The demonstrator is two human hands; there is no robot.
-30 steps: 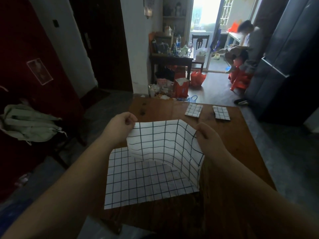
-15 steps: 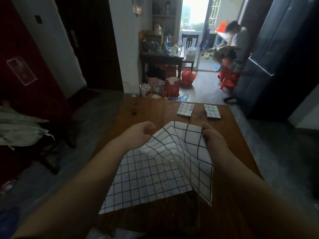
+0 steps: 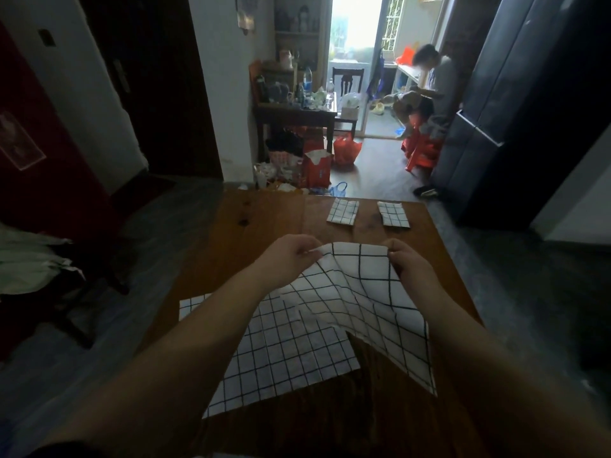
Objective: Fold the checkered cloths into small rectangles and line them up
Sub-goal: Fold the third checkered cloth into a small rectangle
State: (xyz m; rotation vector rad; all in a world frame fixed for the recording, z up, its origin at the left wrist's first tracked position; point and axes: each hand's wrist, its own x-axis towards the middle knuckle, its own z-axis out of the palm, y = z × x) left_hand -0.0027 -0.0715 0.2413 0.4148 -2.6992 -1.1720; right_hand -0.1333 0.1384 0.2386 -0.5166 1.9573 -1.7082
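The left hand pinches one far corner of a checkered cloth between thumb and curled fingers. The right hand pinches the other far corner the same way. The edge between them is pulled fairly straight and held just above the table. The rest of the cloth sags toward the person in soft waves, and its near right corner trails down onto the wood.

The fabric is thin and limp, white with a black grid, and it creases easily. It looks light enough to fold flat without springing back.

Under its left part, what appears to be a second cloth of the same pattern lies spread flat and square on the table, still unfolded.

At the far edge of the table, two folded rectangles lie side by side with a gap between them. They are small and fairly neat, and they start the row.

So two pieces seem finished. The held cloth is at the very start of its folding, and the flat one is untouched. The table is dark brown wood, smooth, with visible plank seams and a knot.
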